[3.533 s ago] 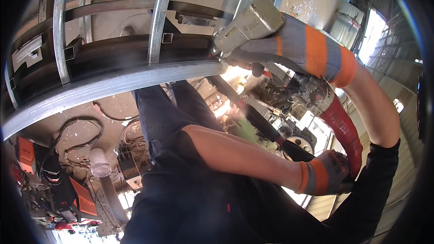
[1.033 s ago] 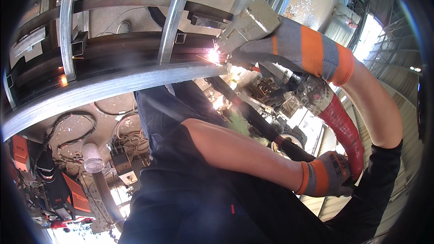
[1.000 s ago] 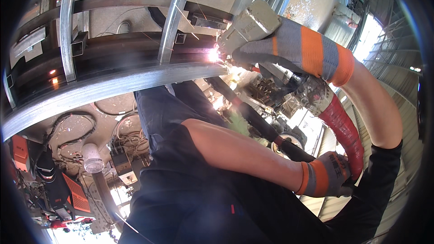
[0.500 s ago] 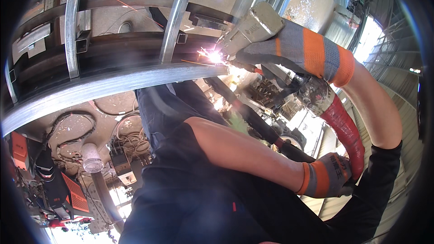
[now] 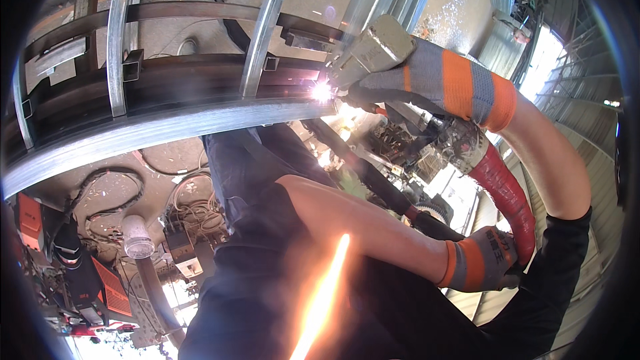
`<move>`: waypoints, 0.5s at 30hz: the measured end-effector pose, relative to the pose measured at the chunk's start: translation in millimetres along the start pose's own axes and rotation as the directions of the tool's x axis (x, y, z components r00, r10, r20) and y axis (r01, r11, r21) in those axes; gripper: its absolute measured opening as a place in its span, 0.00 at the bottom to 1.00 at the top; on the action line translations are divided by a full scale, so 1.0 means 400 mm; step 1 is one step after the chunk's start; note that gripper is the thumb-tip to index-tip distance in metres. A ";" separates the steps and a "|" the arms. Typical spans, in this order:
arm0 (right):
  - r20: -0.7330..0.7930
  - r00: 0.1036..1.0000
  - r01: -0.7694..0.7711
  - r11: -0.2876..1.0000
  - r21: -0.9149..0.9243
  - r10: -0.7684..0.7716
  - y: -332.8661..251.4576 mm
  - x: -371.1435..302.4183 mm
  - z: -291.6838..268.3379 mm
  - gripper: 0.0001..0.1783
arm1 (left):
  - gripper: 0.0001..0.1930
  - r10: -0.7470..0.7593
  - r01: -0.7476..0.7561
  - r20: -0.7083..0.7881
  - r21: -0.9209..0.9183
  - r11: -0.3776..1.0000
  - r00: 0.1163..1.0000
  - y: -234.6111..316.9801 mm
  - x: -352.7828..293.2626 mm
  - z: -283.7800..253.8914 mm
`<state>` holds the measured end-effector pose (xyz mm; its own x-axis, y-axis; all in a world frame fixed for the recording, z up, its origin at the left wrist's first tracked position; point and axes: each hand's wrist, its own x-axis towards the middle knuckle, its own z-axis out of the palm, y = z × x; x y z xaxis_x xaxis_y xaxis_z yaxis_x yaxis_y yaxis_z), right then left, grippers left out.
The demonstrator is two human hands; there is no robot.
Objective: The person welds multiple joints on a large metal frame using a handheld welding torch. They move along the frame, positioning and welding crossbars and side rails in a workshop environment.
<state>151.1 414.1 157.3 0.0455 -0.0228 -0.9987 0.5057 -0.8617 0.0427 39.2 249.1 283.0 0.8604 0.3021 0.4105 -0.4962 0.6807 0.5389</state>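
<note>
My right hand [image 5: 433, 79], in a grey and orange striped glove, is closed around a welding torch with a scuffed beige, blocky housing [image 5: 379, 48]; its fingers are partly hidden. At the torch's tip a bright white-violet welding glow [image 5: 322, 92] burns near the right end of a shiny square metal tube [image 5: 180, 132]. Lower right, my left hand [image 5: 481, 260], gloved alike, reaches across my body. It grips the lower end of a thick red-wrapped hose [image 5: 505, 190], whose upper end runs toward a grimy part below my right hand.
Upright metal bars [image 5: 263, 33] and a dark curved rail [image 5: 193, 11] form a frame beyond the tube. An orange and black machine [image 5: 100, 280] stands lower left, near a pipe [image 5: 139, 243] and coiled cables [image 5: 193, 212]. An orange glowing streak [image 5: 327, 293] crosses before my torso.
The orange streak has appeared at the lower middle. Sparks around the welding glow have shrunk to a compact point. The bars sit slightly farther right and lower in view; both hands keep their grips.
</note>
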 end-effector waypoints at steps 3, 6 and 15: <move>0.000 1.000 -0.005 0.999 -0.031 0.005 0.004 -0.006 -0.006 0.22 | 0.27 0.021 -0.023 -0.049 -0.038 0.999 0.999 0.004 0.000 0.004; 0.008 0.995 0.100 0.993 -0.065 -0.100 0.013 0.005 -0.005 0.22 | 0.27 0.034 -0.034 -0.046 -0.018 0.999 0.998 0.003 0.000 0.002; -0.032 0.996 0.086 0.996 -0.003 -0.086 0.008 0.014 0.010 0.21 | 0.26 0.033 -0.033 0.009 0.010 0.999 0.999 0.002 -0.003 -0.010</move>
<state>149.4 409.3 151.7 0.0291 0.0677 -0.9973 0.5102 -0.8590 -0.0434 38.4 252.0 279.8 0.8424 0.3185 0.4346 -0.5255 0.6636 0.5324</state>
